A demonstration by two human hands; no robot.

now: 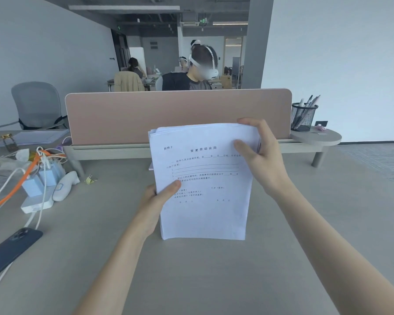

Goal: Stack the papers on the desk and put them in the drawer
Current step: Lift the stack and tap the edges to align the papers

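A stack of white printed papers stands upright on its bottom edge on the grey desk, in the middle of the head view. My left hand grips the stack's left edge, thumb on the front sheet. My right hand holds the upper right corner, thumb in front and fingers over the top edge. The top edges of the sheets are slightly uneven at the upper left. No drawer is in view.
A pink divider panel stands behind the papers. To the left lie a power strip with chargers and cables, a binder clip and a dark phone. A mesh pen holder stands at the back right. A person sits beyond the divider.
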